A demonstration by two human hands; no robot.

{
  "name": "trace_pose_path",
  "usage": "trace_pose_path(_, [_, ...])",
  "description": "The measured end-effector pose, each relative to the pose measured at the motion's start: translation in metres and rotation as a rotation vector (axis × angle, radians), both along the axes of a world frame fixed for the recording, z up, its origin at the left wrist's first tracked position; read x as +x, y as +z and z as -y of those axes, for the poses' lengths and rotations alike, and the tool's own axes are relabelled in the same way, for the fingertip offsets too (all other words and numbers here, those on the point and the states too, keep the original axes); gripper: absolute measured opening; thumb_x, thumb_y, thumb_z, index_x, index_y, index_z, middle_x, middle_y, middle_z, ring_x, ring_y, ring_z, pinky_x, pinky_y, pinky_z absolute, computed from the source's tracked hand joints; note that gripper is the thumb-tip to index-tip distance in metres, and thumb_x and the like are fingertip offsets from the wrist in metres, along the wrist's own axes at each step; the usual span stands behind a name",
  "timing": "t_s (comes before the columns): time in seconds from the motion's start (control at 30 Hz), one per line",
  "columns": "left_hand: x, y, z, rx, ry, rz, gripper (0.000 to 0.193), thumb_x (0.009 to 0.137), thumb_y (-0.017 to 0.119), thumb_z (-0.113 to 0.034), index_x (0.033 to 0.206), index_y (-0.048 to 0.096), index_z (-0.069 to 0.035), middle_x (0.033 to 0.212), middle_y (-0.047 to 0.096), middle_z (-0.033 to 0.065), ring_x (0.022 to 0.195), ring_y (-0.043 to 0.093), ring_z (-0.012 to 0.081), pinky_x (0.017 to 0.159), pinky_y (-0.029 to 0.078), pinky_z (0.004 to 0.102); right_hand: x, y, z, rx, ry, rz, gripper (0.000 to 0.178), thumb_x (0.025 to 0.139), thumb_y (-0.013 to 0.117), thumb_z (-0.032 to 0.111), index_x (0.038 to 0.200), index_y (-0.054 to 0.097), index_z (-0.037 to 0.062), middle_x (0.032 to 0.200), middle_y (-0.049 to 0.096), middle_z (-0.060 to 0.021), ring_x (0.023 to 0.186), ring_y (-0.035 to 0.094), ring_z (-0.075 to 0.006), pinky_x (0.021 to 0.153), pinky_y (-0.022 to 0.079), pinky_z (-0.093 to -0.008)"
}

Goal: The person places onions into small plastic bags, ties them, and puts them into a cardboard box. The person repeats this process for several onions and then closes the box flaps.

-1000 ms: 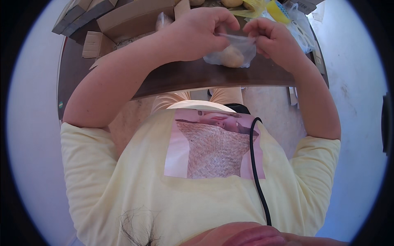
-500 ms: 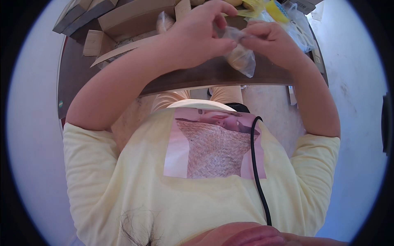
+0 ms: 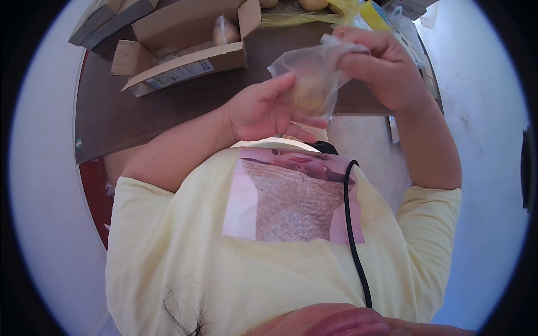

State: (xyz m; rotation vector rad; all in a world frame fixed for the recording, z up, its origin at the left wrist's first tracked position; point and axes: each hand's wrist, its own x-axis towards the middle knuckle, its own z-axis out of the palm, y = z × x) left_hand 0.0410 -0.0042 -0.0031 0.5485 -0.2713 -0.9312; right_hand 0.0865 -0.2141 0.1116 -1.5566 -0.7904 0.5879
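Note:
A clear plastic bag [image 3: 286, 59] with a round, yellowish-brown item [image 3: 309, 95] in it hangs tilted over the table's near edge. My right hand [image 3: 384, 64] is closed on the gathered top of the bag. Beside the bag's lower part is my left hand [image 3: 260, 109], palm turned up and fingers spread. Its thumb lies against the plastic, and some of its fingers pass behind or beneath the bagged item. The kind of item is blurred by the plastic.
An open cardboard box [image 3: 190, 25] stands on the dark table [image 3: 112, 109], with another bagged brownish item [image 3: 225, 32] inside. Round items lie on yellow plastic [image 3: 305, 19] at the far edge. Grey boxes [image 3: 115, 22] are at the far left, plastic bags [image 3: 406, 36] at the far right.
My left hand has come off the bag's neck and moved down toward me, opening beside the item. The right hand keeps the bag's top, now spread wider, and the cardboard box is less covered.

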Motion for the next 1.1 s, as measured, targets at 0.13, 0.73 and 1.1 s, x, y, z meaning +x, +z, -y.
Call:
trace_pose_path(0.13, [0.001, -0.004, -0.005, -0.052, -0.002, -0.146, 0.056, 0.094, 0.045, -0.038, 0.139, 0.033, -0.008, 0.133, 0.046, 0.0172, 0.123, 0.044, 0.0427, 0.096, 0.044, 0.0524, -0.006, -0.010, 0.001, -0.040, 0.061, 0.124, 0.009, 0.080, 0.060, 0.005, 0.086, 0.064, -0.0001, 0.088, 0.051, -0.0033, 0.078, 0.049, -0.0094, 0.070, 0.039, -0.0232])
trace_pose_path(0.73, [-0.008, -0.002, -0.013, -0.211, -0.044, -0.251, 0.042, 0.088, 0.052, -0.019, 0.123, 0.048, 0.002, 0.120, 0.057, 0.0159, 0.111, 0.056, 0.0309, 0.098, 0.044, 0.0463, -0.032, -0.008, 0.000, -0.029, 0.168, 0.401, 0.009, 0.076, 0.063, 0.001, 0.085, 0.065, 0.0006, 0.085, 0.054, -0.0054, 0.070, 0.051, -0.0104, 0.061, 0.040, -0.0227])
trace_pose_path(1.1, [-0.007, 0.002, -0.018, 0.255, 0.142, -0.248, 0.048, 0.097, 0.044, -0.037, 0.125, 0.046, 0.002, 0.112, 0.061, 0.0170, 0.097, 0.064, 0.0280, 0.074, 0.059, 0.0324, -0.042, -0.007, 0.019, -0.170, -0.458, 1.121, 0.031, 0.076, 0.067, 0.007, 0.106, 0.059, 0.0025, 0.103, 0.058, -0.0130, 0.092, 0.055, -0.0215, 0.080, 0.042, -0.0292])
